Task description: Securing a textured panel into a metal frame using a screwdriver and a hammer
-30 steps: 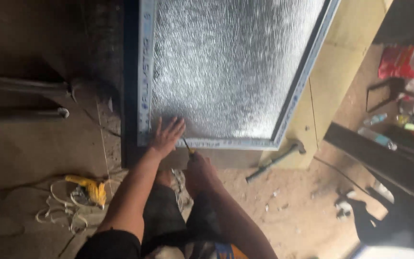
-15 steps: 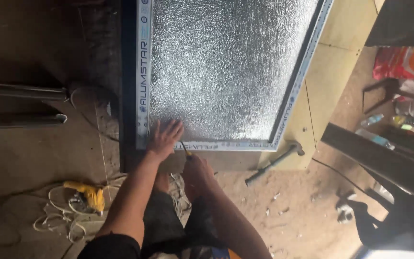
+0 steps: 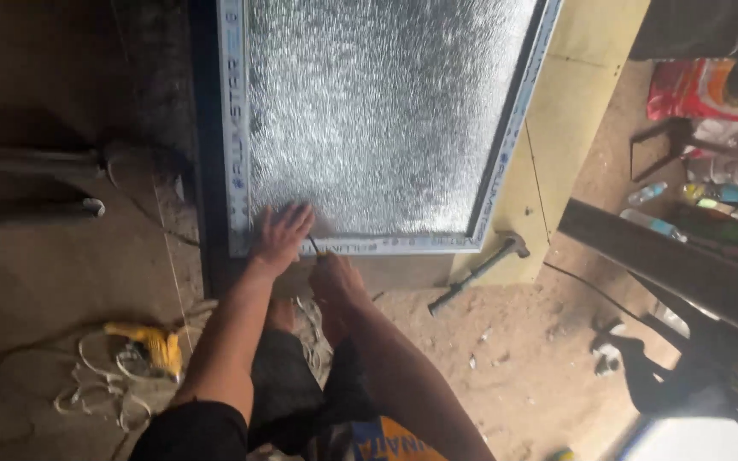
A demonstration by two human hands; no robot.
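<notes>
- The big rectangular panel of textured, frosted silver glass (image 3: 386, 111) in its pale aluminium frame (image 3: 234, 128) fills the top of my view, from ten to one o'clock. It lies flat on a yellowish board (image 3: 582, 111), which keeps it off the dirt floor and lets me work its near edge from above.
- A long dark metal beam (image 3: 668, 265) runs across at three o'clock, well apart from the panel.
- My left hand (image 3: 279, 237) sits just above centre, fingers spread wide and pressed flat on the near-left corner of the frame. I judge that it pins the corner down so the frame does not shift under the tool.
- My right hand (image 3: 335, 282) is just beside it at five o'clock from the left, fist curled around the handle of a thin dark-shafted screwdriver (image 3: 313, 246). The shaft angles up towards eleven o'clock and its tip meets the lower frame rail right by my left fingers; the handle itself is mostly hidden in my grip.
- A yellow power drill (image 3: 151, 346) lies on the floor at eight o'clock, on a loose tangle of white cord (image 3: 87, 393), parked within reach.
- A claw hammer with a dark handle (image 3: 480, 271) lies at four o'clock, its head touching the board's near corner.
</notes>
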